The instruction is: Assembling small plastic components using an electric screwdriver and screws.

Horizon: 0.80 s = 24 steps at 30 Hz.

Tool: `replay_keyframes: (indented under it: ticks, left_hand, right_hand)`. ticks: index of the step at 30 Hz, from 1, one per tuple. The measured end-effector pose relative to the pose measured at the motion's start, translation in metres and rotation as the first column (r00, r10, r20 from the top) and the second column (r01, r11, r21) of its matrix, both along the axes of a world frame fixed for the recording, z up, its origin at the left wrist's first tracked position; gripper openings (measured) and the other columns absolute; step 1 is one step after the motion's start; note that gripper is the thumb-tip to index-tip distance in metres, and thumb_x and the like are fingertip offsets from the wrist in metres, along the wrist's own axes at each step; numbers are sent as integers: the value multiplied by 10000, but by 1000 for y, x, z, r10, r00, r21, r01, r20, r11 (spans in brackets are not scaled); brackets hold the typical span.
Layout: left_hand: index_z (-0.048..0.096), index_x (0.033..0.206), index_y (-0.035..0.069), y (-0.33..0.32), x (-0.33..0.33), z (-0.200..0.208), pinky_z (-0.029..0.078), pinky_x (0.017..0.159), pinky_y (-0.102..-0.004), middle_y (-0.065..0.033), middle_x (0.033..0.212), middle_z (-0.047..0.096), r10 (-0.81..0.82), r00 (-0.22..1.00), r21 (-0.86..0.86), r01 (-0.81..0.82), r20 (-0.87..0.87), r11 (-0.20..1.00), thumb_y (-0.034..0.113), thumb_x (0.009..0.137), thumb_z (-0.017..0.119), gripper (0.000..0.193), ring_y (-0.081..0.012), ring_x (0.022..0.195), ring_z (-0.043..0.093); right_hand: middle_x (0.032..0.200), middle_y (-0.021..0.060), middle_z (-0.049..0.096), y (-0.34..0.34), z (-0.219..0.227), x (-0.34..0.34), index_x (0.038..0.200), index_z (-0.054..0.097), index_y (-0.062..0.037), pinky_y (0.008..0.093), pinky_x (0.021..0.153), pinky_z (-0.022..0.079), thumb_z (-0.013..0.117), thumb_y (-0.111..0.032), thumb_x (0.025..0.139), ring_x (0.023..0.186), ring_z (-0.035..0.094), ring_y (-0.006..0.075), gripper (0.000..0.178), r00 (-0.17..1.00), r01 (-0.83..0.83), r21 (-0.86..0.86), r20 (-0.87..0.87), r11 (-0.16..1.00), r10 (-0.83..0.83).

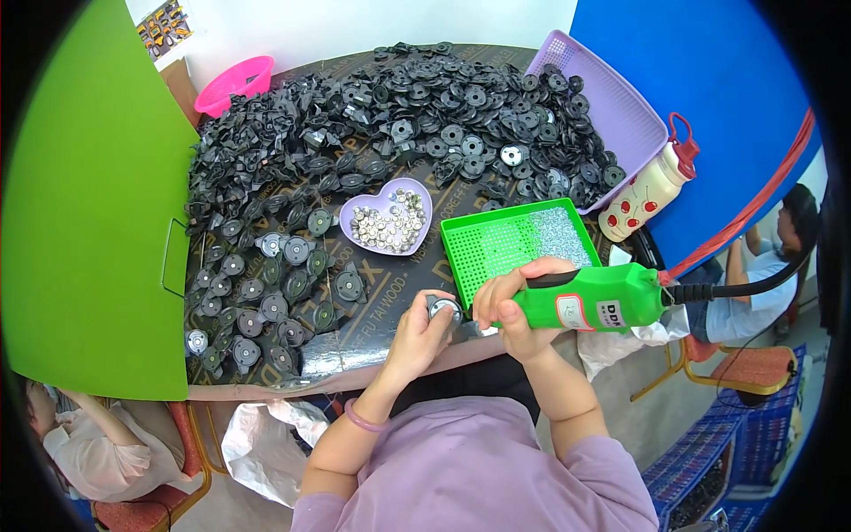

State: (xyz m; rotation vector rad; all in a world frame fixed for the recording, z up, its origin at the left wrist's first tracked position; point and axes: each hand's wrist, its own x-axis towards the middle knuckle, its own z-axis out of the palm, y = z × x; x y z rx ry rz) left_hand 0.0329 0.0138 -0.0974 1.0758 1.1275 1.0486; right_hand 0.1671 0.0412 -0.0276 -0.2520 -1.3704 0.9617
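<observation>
My right hand [521,312] is wrapped round a green electric screwdriver [625,285], whose black cord runs off to the right. Pinched in my left hand [417,335] is a small round black plastic part with a silver centre [445,308], held at the table's near edge. The screwdriver's tip points toward that part, but my fingers hide whether they touch. Just beyond my hands stands a green perforated tray [486,257] with many tiny silver screws [558,232] heaped at its right. A purple heart-shaped dish [347,229] holds small round silver metal pieces [387,227].
Black round parts [425,106] pile across the table's back; several with silver centres [271,307] lie front left. A pink basket [235,84], purple basket [620,106] and cream bottle [643,197] stand around. Green [97,222] and blue [691,106] panels flank the table. Other people sit beyond both.
</observation>
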Motion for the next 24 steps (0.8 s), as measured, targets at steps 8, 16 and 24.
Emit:
replay_keyframes:
  ticks: [8, 16, 24]
  left_hand:
    - [481, 1031, 26, -3, 1, 2, 307, 409, -217, 21, 568, 464, 51, 996, 14, -52, 75, 999, 119, 895, 478, 165, -33, 464, 399]
    - [486, 1057, 68, -4, -1, -1, 352, 417, -165, -1, 709, 494, 0, 1000, 60, 1, -9, 998, 151, 923, 450, 162, -37, 502, 430]
    - [437, 1162, 65, -2, 1, 2, 381, 442, -182, -45, 750, 528, -57, 992, -13, 59, 108, 998, 142, 920, 455, 254, -78, 534, 513]
  right_hand:
    - [582, 65, 453, -2, -10, -4, 1052, 308, -81, 301, 420, 425, 586, -105, 845, 427, 444, 163, 348, 998, -46, 0, -33, 999, 46]
    - [583, 61, 451, -6, 9, 10, 1089, 314, -83, 297, 414, 422, 590, -144, 850, 426, 446, 164, 370, 986, -96, -8, -137, 995, 94]
    - [591, 52, 446, 25, -5, 36, 1119, 310, -39, 277, 392, 400, 572, -116, 858, 423, 445, 150, 378, 990, 139, -40, -17, 989, -140]
